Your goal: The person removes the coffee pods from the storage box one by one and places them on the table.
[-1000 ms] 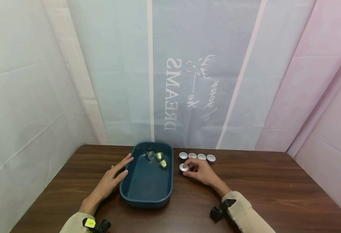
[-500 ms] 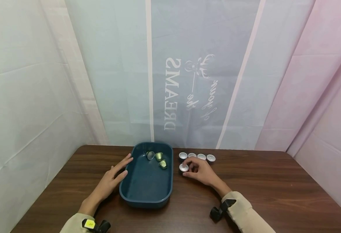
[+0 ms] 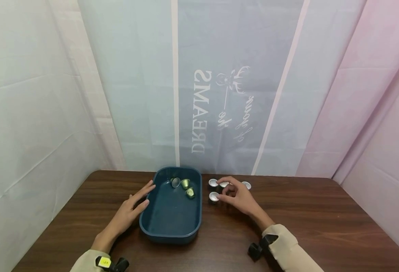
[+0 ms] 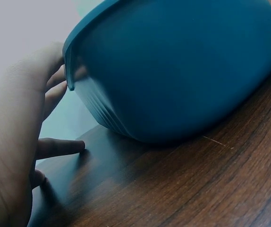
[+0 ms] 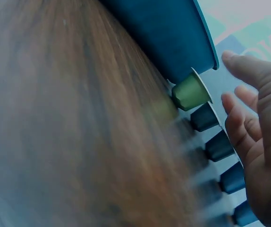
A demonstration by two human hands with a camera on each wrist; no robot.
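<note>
My left hand (image 3: 129,213) rests on the left rim of a deep blue plastic tray (image 3: 170,238), fingers extended; in the left wrist view some fingertips touch the rim while others reach down to the table. My right hand (image 3: 240,198) hovers beside a coffee capsule (image 3: 214,196) with a silver foil top, thumb and fingers apart and holding nothing. In the right wrist view this capsule is green (image 5: 191,92) and stands foil side up. Behind it runs a row of dark blue capsules (image 5: 219,145), partly hidden by my right hand in the head view.
Several green capsules (image 3: 190,192) lie tipped over at the far end inside the tray. The brown wooden table (image 3: 308,219) extends to the right. A printed cloth backdrop (image 3: 145,113) hangs along the table's back edge.
My right hand has let go of the front capsule; its fingers have spread and drawn slightly back to the right. The capsule stays standing in place. My left hand has not moved.
</note>
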